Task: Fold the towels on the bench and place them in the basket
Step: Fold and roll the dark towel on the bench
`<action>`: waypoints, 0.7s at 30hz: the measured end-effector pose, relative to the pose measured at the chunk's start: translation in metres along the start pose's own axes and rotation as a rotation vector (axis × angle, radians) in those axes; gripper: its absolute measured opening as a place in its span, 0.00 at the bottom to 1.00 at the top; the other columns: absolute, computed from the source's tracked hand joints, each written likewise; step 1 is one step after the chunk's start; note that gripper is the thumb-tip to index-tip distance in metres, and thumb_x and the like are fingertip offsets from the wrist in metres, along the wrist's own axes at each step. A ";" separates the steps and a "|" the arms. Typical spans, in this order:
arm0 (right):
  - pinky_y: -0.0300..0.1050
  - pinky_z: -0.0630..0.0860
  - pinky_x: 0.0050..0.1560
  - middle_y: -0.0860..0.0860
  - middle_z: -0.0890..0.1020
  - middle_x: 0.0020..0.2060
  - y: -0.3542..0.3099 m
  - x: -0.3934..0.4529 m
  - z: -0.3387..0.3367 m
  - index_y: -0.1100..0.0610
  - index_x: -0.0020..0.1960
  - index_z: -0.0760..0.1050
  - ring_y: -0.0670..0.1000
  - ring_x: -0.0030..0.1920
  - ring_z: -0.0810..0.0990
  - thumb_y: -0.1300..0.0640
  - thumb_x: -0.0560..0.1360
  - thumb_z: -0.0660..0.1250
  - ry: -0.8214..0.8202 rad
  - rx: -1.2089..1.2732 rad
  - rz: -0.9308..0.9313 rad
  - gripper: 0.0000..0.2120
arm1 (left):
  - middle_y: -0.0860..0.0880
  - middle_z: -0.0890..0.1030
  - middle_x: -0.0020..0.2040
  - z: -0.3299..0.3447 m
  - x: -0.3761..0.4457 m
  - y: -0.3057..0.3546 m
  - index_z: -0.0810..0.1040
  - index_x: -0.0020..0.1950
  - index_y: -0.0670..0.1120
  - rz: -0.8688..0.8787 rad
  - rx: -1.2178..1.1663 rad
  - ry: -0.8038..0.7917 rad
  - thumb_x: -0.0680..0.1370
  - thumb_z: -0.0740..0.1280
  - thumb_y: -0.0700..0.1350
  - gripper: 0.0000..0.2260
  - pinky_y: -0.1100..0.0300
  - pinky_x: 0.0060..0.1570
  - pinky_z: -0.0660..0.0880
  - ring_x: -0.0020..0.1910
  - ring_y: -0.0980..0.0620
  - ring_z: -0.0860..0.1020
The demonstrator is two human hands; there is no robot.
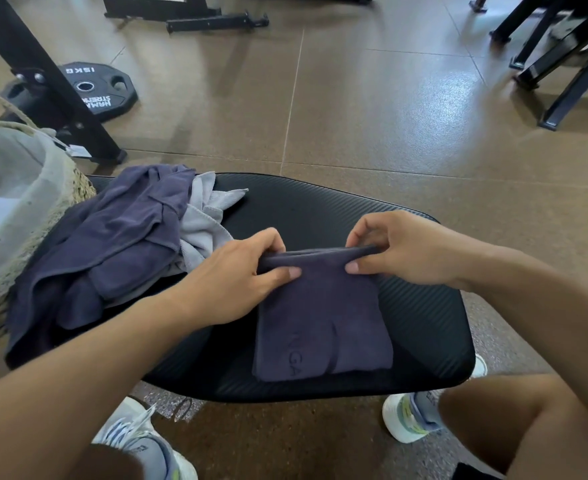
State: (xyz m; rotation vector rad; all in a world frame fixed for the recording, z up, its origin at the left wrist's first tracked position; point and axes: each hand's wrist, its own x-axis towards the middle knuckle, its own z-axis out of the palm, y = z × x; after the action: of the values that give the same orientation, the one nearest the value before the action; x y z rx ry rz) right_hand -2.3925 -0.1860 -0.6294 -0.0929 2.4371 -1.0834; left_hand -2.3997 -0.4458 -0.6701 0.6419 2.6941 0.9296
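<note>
Both hands, left hand point(247, 271) and right hand point(400, 251), pinch the soft, limp navy towel point(320, 323) at its far folded edge's corners.

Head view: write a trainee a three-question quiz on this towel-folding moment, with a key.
1. True or false: both hands pinch the far edge of the folded navy towel.
2. Which lies beside the basket: A) unfolded towel pile B) weight plate C) shoe?
3. The folded towel rests on the black ____.

Key: 1 true, left hand and right hand each grip it; 2 A; 3 bench.
</note>
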 end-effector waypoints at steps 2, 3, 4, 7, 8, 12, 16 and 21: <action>0.45 0.78 0.51 0.45 0.86 0.42 0.005 0.007 0.003 0.49 0.48 0.77 0.48 0.44 0.84 0.55 0.73 0.77 0.088 -0.189 0.004 0.10 | 0.56 0.76 0.33 0.001 0.001 0.000 0.70 0.44 0.53 -0.044 0.004 0.042 0.78 0.69 0.55 0.11 0.62 0.35 0.65 0.34 0.58 0.73; 0.43 0.75 0.49 0.44 0.85 0.41 0.006 0.009 0.005 0.47 0.48 0.77 0.47 0.45 0.83 0.54 0.73 0.77 0.122 -0.296 0.001 0.10 | 0.56 0.76 0.34 0.003 0.001 -0.001 0.70 0.44 0.53 -0.066 0.015 0.061 0.78 0.70 0.54 0.10 0.62 0.35 0.64 0.35 0.60 0.73; 0.42 0.72 0.47 0.43 0.83 0.40 0.006 0.011 0.007 0.47 0.50 0.77 0.47 0.45 0.81 0.54 0.73 0.76 0.141 -0.376 -0.005 0.10 | 0.57 0.76 0.35 0.005 0.002 -0.003 0.71 0.45 0.53 -0.082 0.029 0.073 0.77 0.71 0.53 0.10 0.63 0.36 0.64 0.35 0.61 0.73; 0.41 0.71 0.48 0.42 0.80 0.39 0.006 0.017 0.008 0.48 0.54 0.79 0.46 0.44 0.77 0.54 0.74 0.76 0.116 -0.460 0.019 0.11 | 0.58 0.76 0.44 0.009 0.007 -0.010 0.74 0.49 0.54 -0.085 0.076 0.097 0.75 0.74 0.54 0.10 0.62 0.43 0.65 0.40 0.65 0.72; 0.41 0.71 0.47 0.42 0.80 0.39 0.005 0.018 0.006 0.48 0.54 0.79 0.45 0.43 0.77 0.54 0.74 0.75 0.095 -0.457 0.032 0.11 | 0.58 0.76 0.46 0.009 0.009 -0.012 0.76 0.52 0.54 -0.084 0.081 0.099 0.74 0.74 0.55 0.12 0.62 0.45 0.65 0.41 0.65 0.72; 0.39 0.74 0.42 0.45 0.84 0.37 0.002 0.021 0.001 0.50 0.47 0.79 0.46 0.40 0.82 0.47 0.75 0.74 0.055 -0.311 0.042 0.08 | 0.57 0.77 0.47 0.008 0.015 -0.015 0.79 0.53 0.53 -0.055 0.106 0.092 0.75 0.73 0.57 0.12 0.63 0.47 0.65 0.44 0.60 0.72; 0.42 0.77 0.42 0.48 0.85 0.37 -0.004 0.021 0.002 0.52 0.43 0.78 0.45 0.36 0.83 0.48 0.76 0.74 0.075 -0.186 0.072 0.09 | 0.57 0.77 0.44 0.007 0.017 -0.011 0.78 0.47 0.54 -0.014 0.102 0.093 0.76 0.71 0.58 0.09 0.60 0.48 0.68 0.48 0.56 0.74; 0.34 0.74 0.33 0.48 0.85 0.32 -0.002 0.013 -0.006 0.54 0.44 0.78 0.46 0.31 0.82 0.53 0.74 0.75 0.051 -0.148 0.094 0.08 | 0.56 0.80 0.44 0.005 0.020 -0.006 0.80 0.46 0.53 0.001 0.071 0.051 0.78 0.70 0.55 0.07 0.59 0.48 0.71 0.46 0.58 0.76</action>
State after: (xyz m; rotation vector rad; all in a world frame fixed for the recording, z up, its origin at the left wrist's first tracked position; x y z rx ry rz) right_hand -2.4068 -0.1863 -0.6292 0.0020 2.5379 -0.8749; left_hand -2.4176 -0.4382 -0.6790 0.6413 2.7833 0.8656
